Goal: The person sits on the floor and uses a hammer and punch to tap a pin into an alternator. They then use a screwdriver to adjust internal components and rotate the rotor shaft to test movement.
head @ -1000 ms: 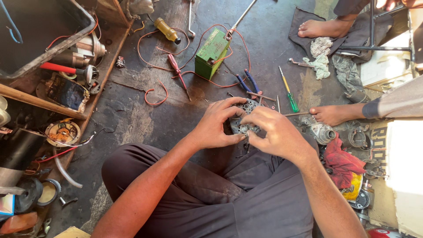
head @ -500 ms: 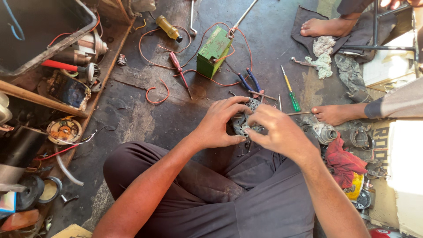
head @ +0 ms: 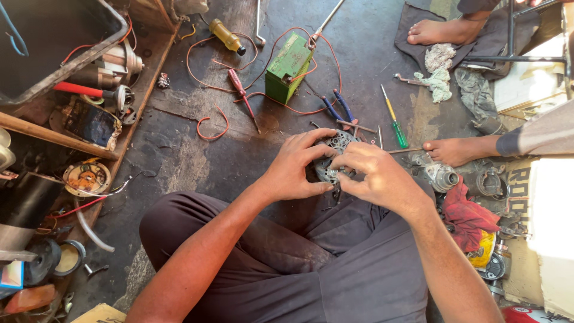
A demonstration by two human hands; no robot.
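We hold the round metal motor part [head: 335, 149], a grey perforated housing that looks like an alternator end plate, above the lap and just over the dark workshop floor [head: 197, 149]. Our left hand [head: 296, 167] cradles it from the left: the thumb lies under the lower rim and the fingers [head: 314, 136] curl over the upper edge, pressed together against the casting. Our right hand [head: 376, 176] covers the right half, its fingertips bunched and pinching at something small near the lower centre of the part; what is pinched is too small to tell.

To do this step well, we judge the following to apply:

1. Keep the left-hand grip firm, so the housing does not turn while the right hand works
2. Hold the part over the lap, so that a small piece that slips loose falls on the dark trousers [head: 335, 263] and not among the clutter on the floor
3. Work with the fingertips only; force at the rim may tilt the housing
4. Tools lie within reach ahead: the blue-handled pliers [head: 335, 107], the green-handled screwdriver [head: 393, 124] and the red-handled screwdriver [head: 241, 94]

The part sits between both hands, touching the fingers of each, with its upper middle showing in the gap between them. Beyond it stands the green battery [head: 290, 67] with red wires [head: 206, 60]. Another person's bare foot [head: 451, 151] rests just right of our right hand, apart from it
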